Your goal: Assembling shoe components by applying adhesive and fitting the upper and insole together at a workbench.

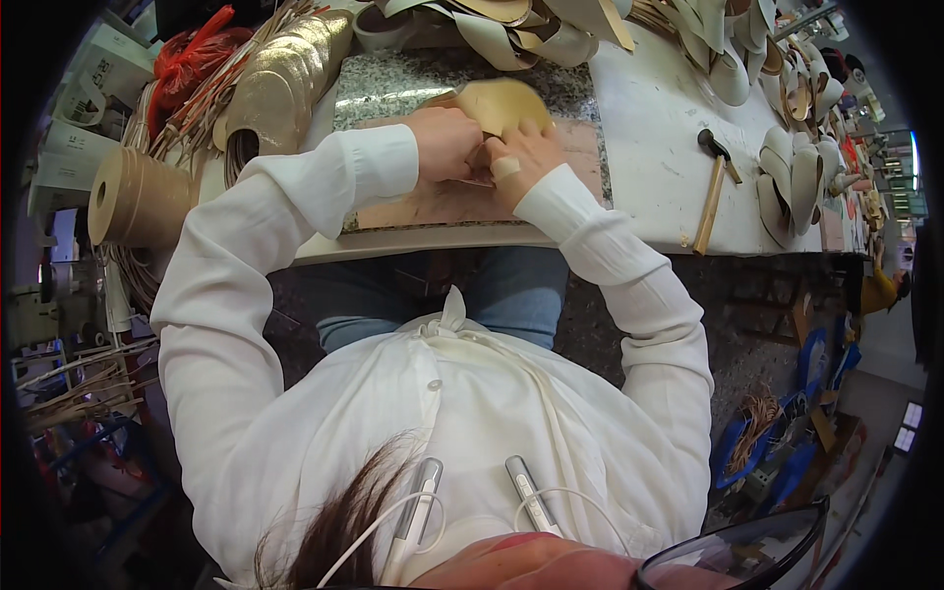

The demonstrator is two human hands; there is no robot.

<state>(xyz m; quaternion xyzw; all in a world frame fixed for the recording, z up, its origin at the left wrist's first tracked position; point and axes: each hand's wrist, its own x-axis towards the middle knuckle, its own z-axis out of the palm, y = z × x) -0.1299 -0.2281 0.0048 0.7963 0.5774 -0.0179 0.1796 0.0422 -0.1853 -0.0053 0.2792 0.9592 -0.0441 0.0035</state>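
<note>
A pale gold, rounded shoe upper [503, 101] lies under my two hands, at the middle of the worktable's near side. My left hand [442, 143] is closed at its left edge, fingers curled in and knuckles up; the fingertips are hidden. On its near right part my right hand [529, 159] grips it, with some fingers over the gold surface and the thumb side close against my left hand. A small tan bandage is on the right hand. Beneath them is a pinkish-brown board [433, 208] on a speckled stone slab [379, 84].
Overlapping gold shoe uppers [285, 93], thin strips and a tan spool [138, 197] stand at left. A hammer [715, 187] lies on the white table [649, 147] at right, near pale shoe uppers [790, 182]. More pale pieces [497, 34] are heaped behind the slab.
</note>
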